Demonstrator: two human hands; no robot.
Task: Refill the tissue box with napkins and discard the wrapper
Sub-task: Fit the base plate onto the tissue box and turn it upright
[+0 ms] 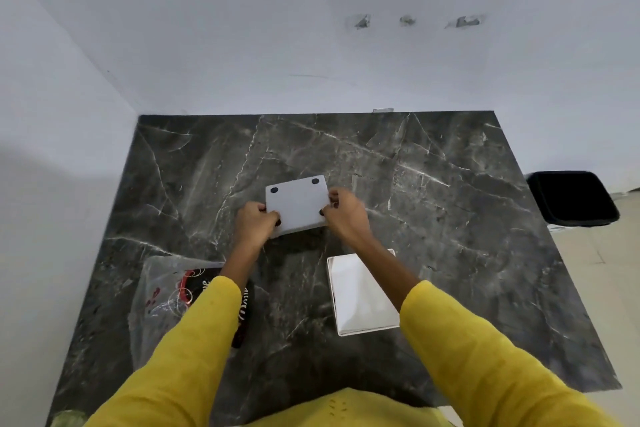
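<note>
A white tissue box (297, 202) sits bottom side up in the middle of the dark marble table (433, 218), two black rubber feet showing on its far corners. My left hand (255, 222) grips its near left corner and my right hand (343, 211) grips its right edge. Near my right forearm a white rectangular panel (360, 295), which looks like the box's lid, lies flat on the table. At the near left lies a clear plastic wrapper (162, 291) with red and black print, partly hidden under my left sleeve.
A black bin (571, 198) stands on the floor beyond the table's right edge. White walls close in the table at the back and on the left. Something green (67, 419) shows at the near left corner.
</note>
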